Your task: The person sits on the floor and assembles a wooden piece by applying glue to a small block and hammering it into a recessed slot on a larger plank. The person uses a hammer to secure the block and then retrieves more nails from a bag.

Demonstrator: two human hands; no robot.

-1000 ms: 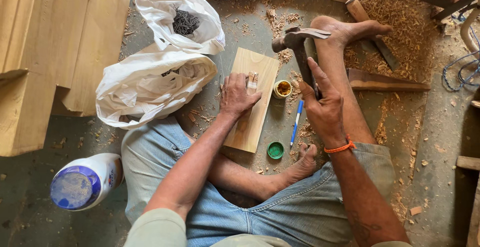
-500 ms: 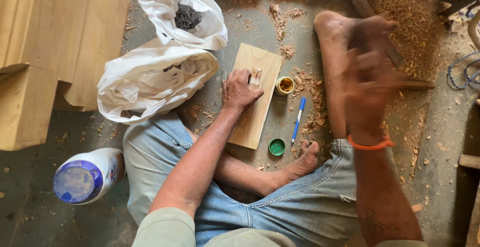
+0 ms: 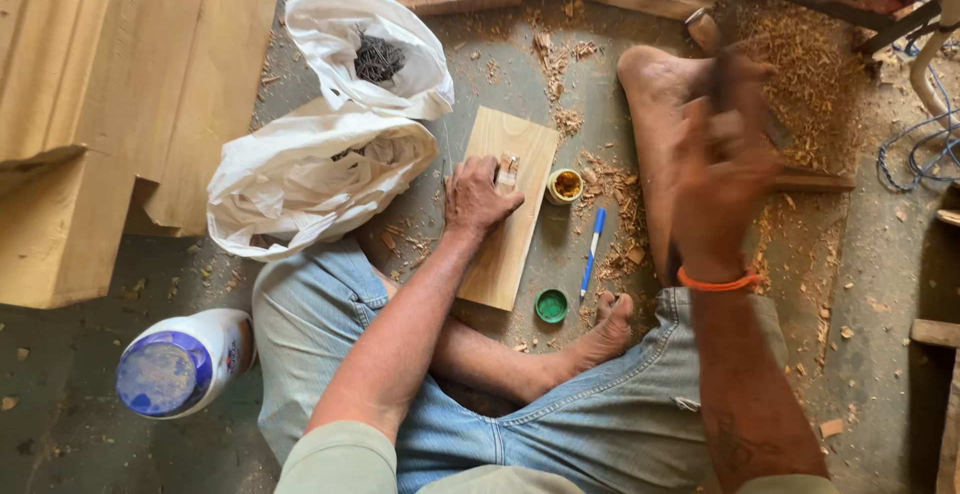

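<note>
Head view: my left hand (image 3: 480, 199) lies flat on the small wooden board (image 3: 510, 204) at frame centre, its fingers (image 3: 507, 176) pinching a small upright piece, probably a nail, against the wood. My right hand (image 3: 725, 149), blurred at right of centre, is closed round a tool handle whose head smears toward the top edge. I judge this the nailing step, with the hand raised for a strike. The next move calls for a square blow on the pinched piece, clear of the fingers. I count one board under the hand, two white bags (image 3: 340, 124) at upper left, one blue pen (image 3: 592, 251), one green cap (image 3: 551, 305), one small open tin (image 3: 566, 186) and one white bottle (image 3: 185, 362) at lower left.
</note>
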